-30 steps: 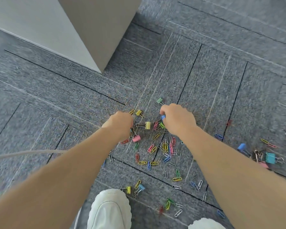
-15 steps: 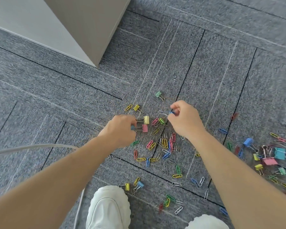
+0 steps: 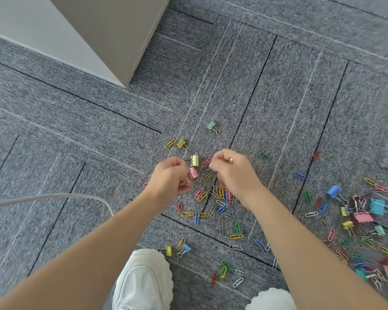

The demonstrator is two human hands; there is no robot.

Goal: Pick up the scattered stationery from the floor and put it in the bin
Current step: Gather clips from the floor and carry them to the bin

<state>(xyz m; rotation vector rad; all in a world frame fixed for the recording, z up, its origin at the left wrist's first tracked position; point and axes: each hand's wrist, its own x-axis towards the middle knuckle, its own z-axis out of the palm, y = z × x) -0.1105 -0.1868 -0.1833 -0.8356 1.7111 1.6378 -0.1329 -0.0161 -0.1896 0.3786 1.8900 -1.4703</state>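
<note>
Both hands pick at clips (image 3: 220, 193) on the grey floor (image 3: 278, 97).
The hands have come closer together than half a second ago, and more of the big heap (image 3: 363, 215) on the right shows now. The floor is grey carpet with dark lines. A pale cabinet (image 3: 112, 30) corner stands at the top left, and a grey cable (image 3: 43, 199) lies on the left. Two white shoes (image 3: 143, 280) are at the bottom. Both bare arms reach forward and down. The left hand (image 3: 169, 179) has its fingers curled on a silver clip (image 3: 183, 182), just beside a pink clip (image 3: 193, 172). The right hand (image 3: 233, 173) is blurry. Its fingers are curled, but I cannot tell what they hold. Most clips lie under and between the hands. A green clip (image 3: 211, 125) lies alone past them.
</note>
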